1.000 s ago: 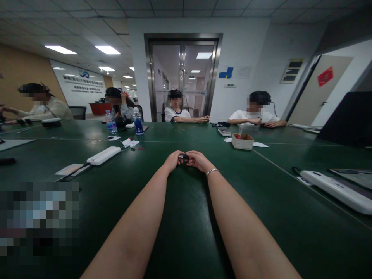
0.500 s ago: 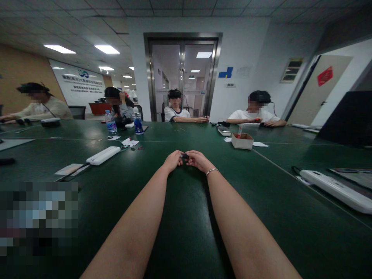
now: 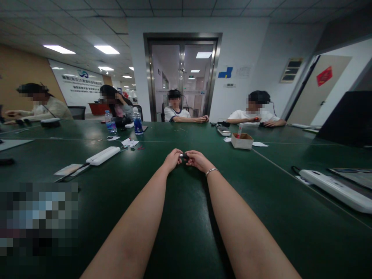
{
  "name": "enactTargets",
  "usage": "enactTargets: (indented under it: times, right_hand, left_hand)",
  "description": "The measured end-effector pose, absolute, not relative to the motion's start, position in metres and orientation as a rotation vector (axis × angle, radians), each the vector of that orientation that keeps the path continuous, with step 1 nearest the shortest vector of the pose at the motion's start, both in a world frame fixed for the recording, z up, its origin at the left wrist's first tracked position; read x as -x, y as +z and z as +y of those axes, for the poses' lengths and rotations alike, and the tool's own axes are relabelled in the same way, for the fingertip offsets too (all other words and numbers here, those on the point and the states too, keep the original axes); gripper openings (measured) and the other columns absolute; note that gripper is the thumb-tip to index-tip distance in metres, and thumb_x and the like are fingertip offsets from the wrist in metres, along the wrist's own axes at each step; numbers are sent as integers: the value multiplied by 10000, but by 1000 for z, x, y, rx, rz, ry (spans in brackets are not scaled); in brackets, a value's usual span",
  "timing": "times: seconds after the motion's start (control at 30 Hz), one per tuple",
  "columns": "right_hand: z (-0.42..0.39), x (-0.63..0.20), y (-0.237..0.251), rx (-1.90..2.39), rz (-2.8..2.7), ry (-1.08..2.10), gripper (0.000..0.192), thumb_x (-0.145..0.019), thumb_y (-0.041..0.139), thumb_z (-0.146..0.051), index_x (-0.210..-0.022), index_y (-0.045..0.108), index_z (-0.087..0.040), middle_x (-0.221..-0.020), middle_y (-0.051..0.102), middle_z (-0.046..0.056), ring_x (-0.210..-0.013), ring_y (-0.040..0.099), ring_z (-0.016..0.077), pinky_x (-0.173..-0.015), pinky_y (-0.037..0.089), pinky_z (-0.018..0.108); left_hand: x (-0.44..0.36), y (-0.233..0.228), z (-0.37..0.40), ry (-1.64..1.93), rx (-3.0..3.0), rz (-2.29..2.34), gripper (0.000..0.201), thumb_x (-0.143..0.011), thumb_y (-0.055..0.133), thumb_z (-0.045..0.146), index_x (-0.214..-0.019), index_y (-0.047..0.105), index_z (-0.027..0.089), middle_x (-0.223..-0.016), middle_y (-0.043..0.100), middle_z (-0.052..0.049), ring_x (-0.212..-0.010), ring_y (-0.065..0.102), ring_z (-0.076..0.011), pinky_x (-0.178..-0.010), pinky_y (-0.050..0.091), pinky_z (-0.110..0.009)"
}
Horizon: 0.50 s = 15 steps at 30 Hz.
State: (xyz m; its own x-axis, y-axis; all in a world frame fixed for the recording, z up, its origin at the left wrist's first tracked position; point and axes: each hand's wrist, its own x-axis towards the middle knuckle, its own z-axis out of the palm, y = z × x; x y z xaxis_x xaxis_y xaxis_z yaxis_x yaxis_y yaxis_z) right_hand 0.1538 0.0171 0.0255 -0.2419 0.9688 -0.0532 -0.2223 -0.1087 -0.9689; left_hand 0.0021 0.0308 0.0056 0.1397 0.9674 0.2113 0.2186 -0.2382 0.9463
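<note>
Both my arms reach forward over the dark green table (image 3: 186, 217). Between my fingertips is a small black object with a silvery end (image 3: 184, 155), too small to name. My left hand (image 3: 173, 158) pinches its silvery end, and my right hand (image 3: 197, 159), below a wrist with a silver bangle (image 3: 211, 171), pinches the dark end. The fingers hide part of the object. It is held just above or on the tabletop; I cannot tell which.
A white power strip (image 3: 103, 155) lies to the left, another power strip (image 3: 334, 190) to the right. Beyond stand a small box (image 3: 242, 141), a clear bottle (image 3: 110, 122) and a blue-labelled bottle (image 3: 138, 124). Paper scraps (image 3: 130, 142) lie nearby. Several people sit around the far side.
My hands stay in nearly the same place, the left fingers shifted very slightly at the silvery end. At the far left, a seated person has lifted a hand and another has moved their head.
</note>
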Motion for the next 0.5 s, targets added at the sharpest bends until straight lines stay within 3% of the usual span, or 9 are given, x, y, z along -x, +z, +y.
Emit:
enactTargets:
  times: [0.1,0.23,0.5]
  right_hand:
    - [17,-154,25,963,-1151,1542,119,-866,467,-34,-865,548,-121,-576,564,-3,-391,472,56,-507,550,256]
    - [17,-154,26,972,-1152,1547,120,-866,466,-29,-875,543,-121,-608,587,14,-398,480,53,-511,552,253]
    - [19,-156,23,999,-1189,1519,150,-819,532,-12,-913,551,-128,-534,529,-34,-404,487,57,-532,557,242]
  left_hand:
    - [-3,6,30,1150,-1575,1198,161,-816,376,211,-901,505,166,-492,534,32,-418,475,-91,-446,333,-190]
    - [-2,3,33,1145,-1625,1232,201,-858,371,328,-854,494,169,-472,543,25,-414,491,-99,-465,359,-202]
    - [2,0,37,1176,-1697,1416,335,-834,418,477,-745,527,173,-635,622,-25,-553,565,-123,-529,400,-228]
